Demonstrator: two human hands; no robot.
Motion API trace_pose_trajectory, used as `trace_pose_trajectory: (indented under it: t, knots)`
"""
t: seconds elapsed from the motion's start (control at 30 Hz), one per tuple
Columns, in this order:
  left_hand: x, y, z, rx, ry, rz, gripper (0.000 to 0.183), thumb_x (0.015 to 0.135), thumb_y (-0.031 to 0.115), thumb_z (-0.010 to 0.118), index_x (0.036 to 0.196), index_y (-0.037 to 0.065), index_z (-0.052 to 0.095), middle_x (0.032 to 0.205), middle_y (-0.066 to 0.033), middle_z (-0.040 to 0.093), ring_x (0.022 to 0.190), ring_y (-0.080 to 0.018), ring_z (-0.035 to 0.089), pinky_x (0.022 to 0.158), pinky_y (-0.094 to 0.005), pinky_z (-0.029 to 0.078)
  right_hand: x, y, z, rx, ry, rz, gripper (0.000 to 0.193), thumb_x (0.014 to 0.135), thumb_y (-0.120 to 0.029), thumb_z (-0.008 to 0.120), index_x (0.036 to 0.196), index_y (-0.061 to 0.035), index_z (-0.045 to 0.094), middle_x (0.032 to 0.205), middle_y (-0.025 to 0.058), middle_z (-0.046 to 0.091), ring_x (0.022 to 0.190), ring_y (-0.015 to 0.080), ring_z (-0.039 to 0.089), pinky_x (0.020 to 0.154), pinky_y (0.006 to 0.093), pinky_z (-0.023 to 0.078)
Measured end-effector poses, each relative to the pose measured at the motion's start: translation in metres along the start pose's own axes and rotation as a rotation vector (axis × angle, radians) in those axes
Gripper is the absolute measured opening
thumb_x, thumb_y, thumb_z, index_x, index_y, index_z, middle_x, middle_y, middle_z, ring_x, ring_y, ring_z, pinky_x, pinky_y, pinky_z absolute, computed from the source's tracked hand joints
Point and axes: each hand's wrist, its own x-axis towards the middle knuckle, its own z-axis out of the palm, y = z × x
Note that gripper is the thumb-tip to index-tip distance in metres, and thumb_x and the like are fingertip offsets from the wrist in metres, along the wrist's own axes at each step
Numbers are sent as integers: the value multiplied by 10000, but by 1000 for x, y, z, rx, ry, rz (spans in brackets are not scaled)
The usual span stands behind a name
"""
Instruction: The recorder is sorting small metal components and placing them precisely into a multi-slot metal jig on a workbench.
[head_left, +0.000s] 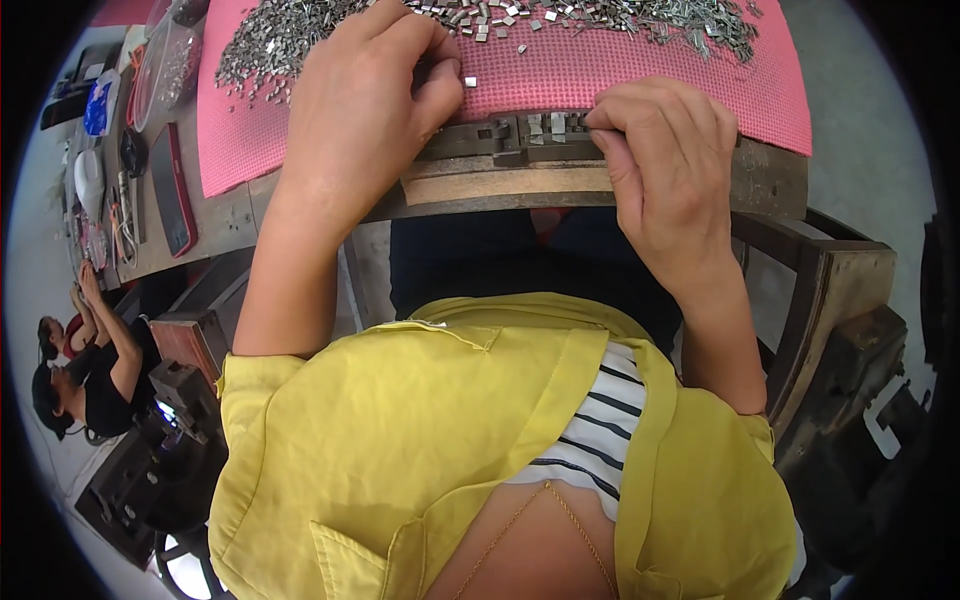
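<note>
My left hand point(365, 110) is curled over the near edge of a heap of small shiny metal pieces point(275, 45) on a pink textured mat point(520, 85). Its thumb and fingers are bent together, and what they hold, if anything, is hidden. At the table's front edge lies a dark metal bar fixture point(465, 140) with small silver pieces point(547, 126) set in its slots. My right hand point(670, 150) rests at the fixture's right part, thumb and forefinger pinched beside the slots; anything between them is too small to make out. One loose square piece point(470, 82) lies beside my left thumb.
A wooden strip point(510, 184) runs along the table edge below the fixture. To the left lie a red-edged phone point(174, 190), a clear plastic bag point(170, 65) and assorted tools. Other people point(100, 360) sit at the far left. A dark wooden frame point(830, 300) stands at the right.
</note>
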Motion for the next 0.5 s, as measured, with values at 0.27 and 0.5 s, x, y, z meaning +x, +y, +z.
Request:
trace_pose_trajectory:
  t: [0.27, 0.5]
  knots:
    - [-13, 21, 13, -337, 89, 53, 106, 924, -4, 690, 1027, 0, 667, 983, -99, 662, 891, -242, 658, 801, -318, 524, 3, -7, 0, -145, -30, -41, 213, 781, -77, 692, 985, -115, 646, 999, 3, 643, 1054, 214, 624, 956, 393, 400]
    - [-19, 36, 28, -464, 104, 150, 145, 840, -15, 774, 965, 20, 707, 963, -82, 671, 834, -223, 667, 724, -309, 535, 2, -3, -8, -14, 7, -12, 182, 788, -48, 730, 963, -93, 705, 968, 17, 724, 940, 216, 698, 909, 396, 434]
